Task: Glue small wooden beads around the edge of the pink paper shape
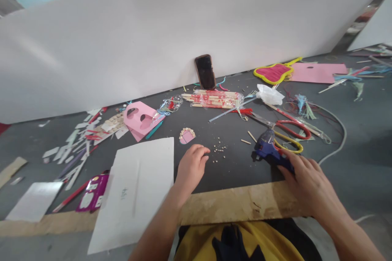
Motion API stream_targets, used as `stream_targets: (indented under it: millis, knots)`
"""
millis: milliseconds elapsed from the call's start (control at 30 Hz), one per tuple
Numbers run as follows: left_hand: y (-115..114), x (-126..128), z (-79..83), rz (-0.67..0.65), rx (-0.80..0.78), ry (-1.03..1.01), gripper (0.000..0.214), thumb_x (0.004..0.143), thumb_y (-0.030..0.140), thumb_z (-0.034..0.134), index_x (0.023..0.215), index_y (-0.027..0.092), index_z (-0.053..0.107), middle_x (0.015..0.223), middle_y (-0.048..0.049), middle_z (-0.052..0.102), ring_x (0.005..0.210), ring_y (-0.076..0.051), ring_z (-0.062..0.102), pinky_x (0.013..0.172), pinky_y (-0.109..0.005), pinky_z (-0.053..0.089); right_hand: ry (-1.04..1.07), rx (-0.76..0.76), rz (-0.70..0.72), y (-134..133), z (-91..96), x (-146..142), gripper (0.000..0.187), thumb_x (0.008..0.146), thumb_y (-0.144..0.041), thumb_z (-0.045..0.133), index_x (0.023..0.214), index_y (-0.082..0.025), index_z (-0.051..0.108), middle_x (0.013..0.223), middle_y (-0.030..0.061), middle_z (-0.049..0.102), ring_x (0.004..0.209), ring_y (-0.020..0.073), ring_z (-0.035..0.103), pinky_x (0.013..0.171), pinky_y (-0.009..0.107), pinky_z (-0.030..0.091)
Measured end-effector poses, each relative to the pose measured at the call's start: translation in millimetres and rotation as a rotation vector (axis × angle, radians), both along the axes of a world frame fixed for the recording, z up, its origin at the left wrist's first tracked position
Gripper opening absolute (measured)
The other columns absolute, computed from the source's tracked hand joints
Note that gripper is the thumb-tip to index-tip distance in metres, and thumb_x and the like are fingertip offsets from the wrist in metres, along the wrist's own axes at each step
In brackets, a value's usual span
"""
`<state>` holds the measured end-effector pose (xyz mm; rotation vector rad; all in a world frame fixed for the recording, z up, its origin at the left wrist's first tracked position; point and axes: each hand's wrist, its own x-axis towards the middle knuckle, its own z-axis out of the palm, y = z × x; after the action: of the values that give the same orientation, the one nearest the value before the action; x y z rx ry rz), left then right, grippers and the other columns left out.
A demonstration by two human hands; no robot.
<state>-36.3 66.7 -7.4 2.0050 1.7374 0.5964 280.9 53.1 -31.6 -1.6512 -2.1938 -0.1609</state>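
Observation:
My right hand (306, 177) is closed round the handle of a blue hot glue gun (269, 149), which lies low over the dark table with its nozzle end pointing away. My left hand (193, 164) rests above the table with its fingers loosely bent and the thumb a little apart; nothing shows in it. Just beyond it lies a small pink rounded piece (187, 136) with tiny pale beads along its curved top edge. To the right of its fingertips, loose small beads (219, 147) are scattered on the table.
Scissors (288, 132) with red and yellow handles lie behind the glue gun. Bagged wooden sticks (214, 99) sit before a propped phone (205, 71). A white sheet (137, 191) and a pink cut-out (142, 118) are on the left. A grey cord (343, 126) curves at right.

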Motion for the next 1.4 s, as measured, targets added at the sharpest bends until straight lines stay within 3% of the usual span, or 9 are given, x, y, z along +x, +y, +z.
stream_targets:
  millis: [200,300,567,800,967,1067,1133,1200,1400]
  knots:
    - [-1.6,3.9,-3.0,-0.019,0.030,0.058,0.018,0.086,0.014,0.051,0.097,0.023,0.062,0.104,-0.0047,0.062,0.098,-0.021,0.059,0.087,-0.035,0.049,0.680,-0.109,-0.234,-13.9,32.5,-0.4,0.036,0.089,-0.045,0.046,0.117,-0.025,0.054,0.087,0.0131,0.065,0.072,0.0269,0.064,0.060,0.038,0.050]
    - [-3.0,7.2,-5.1,-0.025,0.037,0.064,0.018,0.086,0.014,0.052,0.096,0.023,0.062,0.104,-0.0047,0.063,0.098,-0.021,0.059,0.088,-0.036,0.048,0.908,-0.211,-0.184,-17.6,42.5,4.0,0.031,0.082,-0.053,0.056,0.101,-0.029,0.059,0.080,0.0102,0.065,0.068,0.0253,0.064,0.057,0.036,0.051]
    - [-17.9,0.1,-1.7,0.009,0.109,0.073,0.014,0.087,0.019,0.051,0.095,0.022,0.063,0.101,-0.0061,0.064,0.096,-0.021,0.061,0.086,-0.036,0.050,0.912,-0.301,-0.082,-17.4,27.4,-2.1,0.029,0.086,-0.049,0.050,0.092,-0.021,0.059,0.054,0.0001,0.057,0.049,0.0182,0.058,0.044,0.027,0.051]
    - [-8.9,-63.0,28.1,0.198,0.271,0.142,0.018,0.090,0.029,0.050,0.102,0.023,0.062,0.105,-0.0062,0.066,0.092,-0.020,0.063,0.079,-0.033,0.051,0.952,-0.220,-0.130,-18.6,5.5,2.2,0.020,0.080,-0.038,0.059,0.092,-0.022,0.065,0.074,0.0053,0.074,0.059,0.0226,0.071,0.050,0.027,0.058]
    - [-14.1,-80.4,51.1,0.263,0.342,0.258,0.046,0.094,0.037,0.040,0.056,0.021,0.061,0.080,-0.0048,0.072,0.083,-0.022,0.065,0.080,-0.037,0.048,0.936,-0.201,-0.162,-20.5,4.5,3.9,0.021,0.080,-0.039,0.058,0.092,-0.022,0.065,0.074,0.0042,0.074,0.056,0.0214,0.069,0.047,0.027,0.055]
    - [-32.1,-74.9,39.4,0.257,0.329,0.290,0.041,0.093,0.032,0.040,0.065,0.021,0.067,0.092,-0.0059,0.074,0.095,-0.024,0.064,0.089,-0.040,0.046,0.888,-0.204,-0.265,-24.7,7.3,2.4,0.030,0.078,-0.045,0.057,0.092,-0.020,0.066,0.080,0.0060,0.073,0.066,0.0230,0.070,0.054,0.028,0.054]
    - [-48.8,-69.7,20.9,0.253,0.321,0.340,0.030,0.092,0.028,0.040,0.101,0.021,0.068,0.116,-0.0080,0.068,0.115,-0.027,0.056,0.097,-0.044,0.042,0.865,-0.221,-0.318,-26.9,9.5,0.7,0.036,0.077,-0.049,0.055,0.093,-0.019,0.065,0.082,0.0076,0.071,0.071,0.0240,0.069,0.058,0.029,0.053]
    - [-67.1,-64.9,-1.9,0.251,0.285,0.391,0.040,0.091,0.029,0.043,0.129,0.021,0.052,0.135,-0.0108,0.055,0.128,-0.029,0.045,0.101,-0.048,0.039,0.860,-0.233,-0.334,-27.7,11.5,-1.3,0.040,0.077,-0.052,0.054,0.093,-0.018,0.064,0.081,0.0080,0.070,0.074,0.0243,0.067,0.060,0.030,0.051]
    - [-101.6,-59.5,-47.7,0.221,0.242,0.498,0.052,0.093,0.035,0.042,0.139,0.014,0.037,0.146,-0.0190,0.039,0.136,-0.031,0.035,0.105,-0.053,0.034,0.906,-0.269,-0.348,-26.8,17.5,-8.7,0.041,0.074,-0.054,0.055,0.093,-0.018,0.062,0.080,0.0082,0.067,0.074,0.0245,0.065,0.062,0.031,0.048]
